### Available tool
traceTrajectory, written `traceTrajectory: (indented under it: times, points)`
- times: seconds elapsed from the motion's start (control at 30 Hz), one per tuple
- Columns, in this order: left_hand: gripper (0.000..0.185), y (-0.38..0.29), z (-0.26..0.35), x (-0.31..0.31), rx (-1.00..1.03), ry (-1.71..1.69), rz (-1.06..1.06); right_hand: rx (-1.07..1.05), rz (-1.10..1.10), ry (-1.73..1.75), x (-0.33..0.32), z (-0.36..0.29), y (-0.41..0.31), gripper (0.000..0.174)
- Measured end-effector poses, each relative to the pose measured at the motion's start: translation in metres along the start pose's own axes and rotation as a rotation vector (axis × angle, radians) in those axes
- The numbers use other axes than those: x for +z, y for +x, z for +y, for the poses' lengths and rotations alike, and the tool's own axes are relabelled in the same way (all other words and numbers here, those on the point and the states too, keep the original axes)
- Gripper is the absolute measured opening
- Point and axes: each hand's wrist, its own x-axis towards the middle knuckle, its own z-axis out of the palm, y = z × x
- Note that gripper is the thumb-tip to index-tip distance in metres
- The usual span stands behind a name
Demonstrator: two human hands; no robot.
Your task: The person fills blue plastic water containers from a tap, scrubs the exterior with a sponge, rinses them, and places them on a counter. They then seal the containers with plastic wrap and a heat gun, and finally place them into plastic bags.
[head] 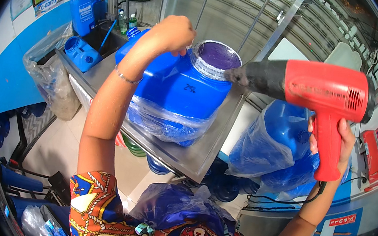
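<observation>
My right hand (345,139) is wrapped around the handle of a red heat gun (327,87). The gun's black nozzle (262,76) points left at the wide neck of a blue plastic water container (185,90). A purple lid (218,54) covers that neck, ringed by a clear printed shrink seal (211,70). Above the container's far left shoulder, my left hand (174,33) has its fingers curled downward; whether they grip anything is hidden. Stretch film (171,119) wraps the container's lower part. It rests on a stainless steel counter (202,154).
Beside the sink (95,37) lies an open blue jug (81,53), with another blue jug (82,13) standing behind. A plastic bag (54,83) hangs at the counter's left end. Bagged blue bottles (265,143) stand at right, near the gun's black cord (284,200).
</observation>
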Motion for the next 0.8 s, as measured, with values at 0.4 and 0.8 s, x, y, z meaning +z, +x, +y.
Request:
traceTrajectory:
  times: [0.4, 0.8]
  points:
    - [0.021, -0.118, 0.014, 0.022, 0.124, -0.710, 0.290, 0.100, -0.093, -0.339, 0.078, -0.067, 0.115, 0.045]
    - [0.016, -0.154, 0.034, 0.067, 0.381, -0.775, -0.169, 0.059, 0.074, -0.126, 0.012, -0.043, 0.019, 0.056]
